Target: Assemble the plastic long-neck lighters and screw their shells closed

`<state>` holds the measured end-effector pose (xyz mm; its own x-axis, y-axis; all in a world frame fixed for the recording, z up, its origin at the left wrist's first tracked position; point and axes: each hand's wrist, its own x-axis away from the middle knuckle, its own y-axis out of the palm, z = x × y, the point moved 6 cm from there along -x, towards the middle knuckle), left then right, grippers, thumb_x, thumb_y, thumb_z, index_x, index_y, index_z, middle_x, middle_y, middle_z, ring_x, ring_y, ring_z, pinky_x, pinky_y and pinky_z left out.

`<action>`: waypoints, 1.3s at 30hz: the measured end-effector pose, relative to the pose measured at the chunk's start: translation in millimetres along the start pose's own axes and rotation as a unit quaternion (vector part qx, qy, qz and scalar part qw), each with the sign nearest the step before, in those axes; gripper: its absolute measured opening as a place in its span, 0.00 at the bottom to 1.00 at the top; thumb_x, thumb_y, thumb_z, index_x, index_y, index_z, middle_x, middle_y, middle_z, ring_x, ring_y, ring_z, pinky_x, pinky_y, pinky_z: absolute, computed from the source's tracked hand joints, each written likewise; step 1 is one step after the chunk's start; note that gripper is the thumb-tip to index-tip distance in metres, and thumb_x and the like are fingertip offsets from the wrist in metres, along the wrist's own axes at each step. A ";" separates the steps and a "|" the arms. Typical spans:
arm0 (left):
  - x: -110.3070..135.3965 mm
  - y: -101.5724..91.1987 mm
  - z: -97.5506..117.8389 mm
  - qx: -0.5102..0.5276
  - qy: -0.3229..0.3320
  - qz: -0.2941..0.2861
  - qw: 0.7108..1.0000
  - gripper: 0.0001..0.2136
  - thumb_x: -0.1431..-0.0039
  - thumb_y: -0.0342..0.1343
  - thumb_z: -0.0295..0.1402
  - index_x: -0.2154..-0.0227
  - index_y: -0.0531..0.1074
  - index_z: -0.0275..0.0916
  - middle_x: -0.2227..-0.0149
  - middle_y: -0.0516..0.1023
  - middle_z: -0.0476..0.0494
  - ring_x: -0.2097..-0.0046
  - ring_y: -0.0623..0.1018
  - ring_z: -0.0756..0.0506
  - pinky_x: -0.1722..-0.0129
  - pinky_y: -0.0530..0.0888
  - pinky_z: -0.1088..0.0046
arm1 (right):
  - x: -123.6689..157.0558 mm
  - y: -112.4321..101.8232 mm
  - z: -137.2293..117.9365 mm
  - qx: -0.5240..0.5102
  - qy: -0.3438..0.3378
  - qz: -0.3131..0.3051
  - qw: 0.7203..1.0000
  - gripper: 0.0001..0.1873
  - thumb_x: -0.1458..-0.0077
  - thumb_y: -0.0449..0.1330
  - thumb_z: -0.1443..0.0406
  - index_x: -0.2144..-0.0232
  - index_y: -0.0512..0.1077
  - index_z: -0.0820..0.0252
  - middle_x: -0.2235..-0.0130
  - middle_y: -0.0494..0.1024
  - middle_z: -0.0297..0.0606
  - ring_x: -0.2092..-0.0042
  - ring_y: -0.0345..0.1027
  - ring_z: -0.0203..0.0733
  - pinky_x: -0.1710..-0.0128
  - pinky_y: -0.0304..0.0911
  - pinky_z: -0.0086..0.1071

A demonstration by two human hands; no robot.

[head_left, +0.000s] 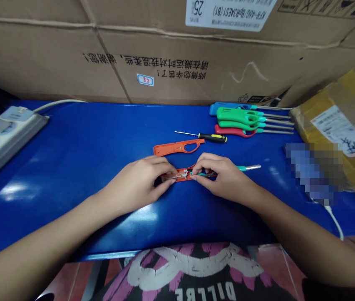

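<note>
An opened orange gas lighter [182, 174] lies on the blue table, its inner parts showing and its metal tube pointing right. My left hand [147, 177] pinches the lighter's left end, around a clear part that looks like the fuel tank. On the right side of the body, my right hand [216, 173] has its thumb and fingers closed on the lighter near the green part. What exactly its fingertips grip is hidden. Just behind, the loose orange half shell [179, 147] lies with its inside facing up. A yellow and black screwdriver [212, 137] rests beyond that shell.
Several assembled lighters [236, 119] in blue, green and red lie stacked at the back right. A power strip [11, 129] stands at the left. A taped parcel [340, 125] and a blurred-out phone-like object [313, 173] are at the right. A large cardboard box [164, 50] walls the back.
</note>
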<state>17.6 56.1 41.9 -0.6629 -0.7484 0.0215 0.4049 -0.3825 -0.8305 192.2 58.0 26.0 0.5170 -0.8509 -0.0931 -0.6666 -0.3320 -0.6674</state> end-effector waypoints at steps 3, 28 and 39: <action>0.4 -1.3 1.9 0.005 0.008 0.004 1.000 0.09 0.33 0.54 0.34 0.57 0.78 0.42 0.57 0.81 0.47 0.53 0.79 0.44 0.52 0.76 0.63 | 0.1 0.0 0.7 -0.009 -0.004 0.005 1.000 0.05 0.43 0.62 0.72 0.68 0.76 0.59 0.65 0.75 0.35 0.65 0.67 0.34 0.67 0.61 0.29; 0.4 -1.1 2.2 0.003 0.016 0.006 1.000 0.09 0.33 0.54 0.33 0.56 0.79 0.42 0.56 0.81 0.46 0.52 0.79 0.44 0.52 0.77 0.65 | 0.2 -0.4 1.5 -0.001 -0.006 -0.007 1.000 0.05 0.42 0.61 0.71 0.68 0.75 0.58 0.65 0.75 0.35 0.63 0.67 0.36 0.64 0.62 0.32; 0.5 -0.8 3.2 -0.003 0.024 0.010 1.000 0.09 0.33 0.54 0.33 0.56 0.79 0.41 0.56 0.81 0.44 0.51 0.79 0.42 0.52 0.77 0.63 | -0.6 -1.0 0.6 0.000 -0.006 -0.014 1.000 0.06 0.42 0.60 0.72 0.69 0.75 0.58 0.65 0.75 0.34 0.64 0.67 0.36 0.64 0.62 0.32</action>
<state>19.0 54.3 44.4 -0.6851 -0.7281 -0.0215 0.4138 -0.3648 -0.8341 192.9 59.2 26.3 0.5427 -0.8358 -0.0835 -0.6513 -0.3559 -0.6702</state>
